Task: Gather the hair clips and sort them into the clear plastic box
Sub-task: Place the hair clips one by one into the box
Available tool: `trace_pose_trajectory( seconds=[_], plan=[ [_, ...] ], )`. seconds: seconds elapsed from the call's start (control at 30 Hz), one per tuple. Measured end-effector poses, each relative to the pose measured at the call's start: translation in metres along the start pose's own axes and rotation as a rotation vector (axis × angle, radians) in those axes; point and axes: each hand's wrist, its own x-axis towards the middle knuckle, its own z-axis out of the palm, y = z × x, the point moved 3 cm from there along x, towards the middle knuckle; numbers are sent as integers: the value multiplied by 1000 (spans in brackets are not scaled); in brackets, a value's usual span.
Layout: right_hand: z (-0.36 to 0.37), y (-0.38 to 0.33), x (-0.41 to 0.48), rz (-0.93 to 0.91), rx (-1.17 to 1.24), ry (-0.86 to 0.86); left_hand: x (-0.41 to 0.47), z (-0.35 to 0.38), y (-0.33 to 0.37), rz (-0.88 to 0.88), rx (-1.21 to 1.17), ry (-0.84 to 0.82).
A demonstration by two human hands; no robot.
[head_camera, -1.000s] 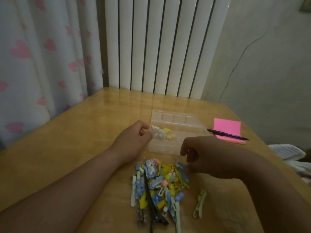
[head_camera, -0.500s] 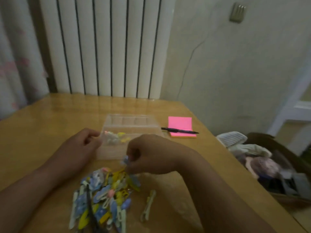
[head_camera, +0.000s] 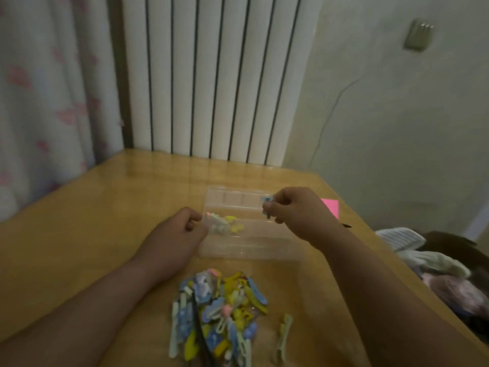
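Two hands over the tabletop (head_camera: 92, 221), one head view, dim and somewhat blurred.

Right hand (head_camera: 296, 210): raised over the far right part of the clear plastic box (head_camera: 251, 251). Thumb and forefinger are pinched together on a small blue clip (head_camera: 267, 200), the other fingers curled under. Cannot tell which compartment the clip is above.

Left hand (head_camera: 180, 234): low, at the box's left wall, fingers curled inward, thumb tip touching the wall. Cannot tell whether the fingers pinch the wall or only lie against it.

Box: lies flat, lidless, with a row of small compartments along the far side and longer ones nearer. A few sorted clips (head_camera: 225, 225), pale and yellow, sit in a compartment at the left, just beside the left hand.

Loose pile of hair clips (head_camera: 219, 313): on the tabletop nearer than the box, between the two forearms; blue, yellow, pink and pale pieces, one long dark clip among them. One pale green clip (head_camera: 281, 337) lies apart, to the right of the pile.

Surroundings: pink sticky notes (head_camera: 330, 207) and a dark pen tip (head_camera: 346, 225) show behind the right hand. White radiator (head_camera: 211, 75) behind the tabletop, heart-print curtain (head_camera: 47, 88) to the left, heaped clothes (head_camera: 436, 260) off the right edge.
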Motion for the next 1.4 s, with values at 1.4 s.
trace_pose_trajectory(
  seconds=[1.4],
  plan=[
    [19,-35,-65,-18,-558,-721,0,-2,2,36,22,-22]
  ],
)
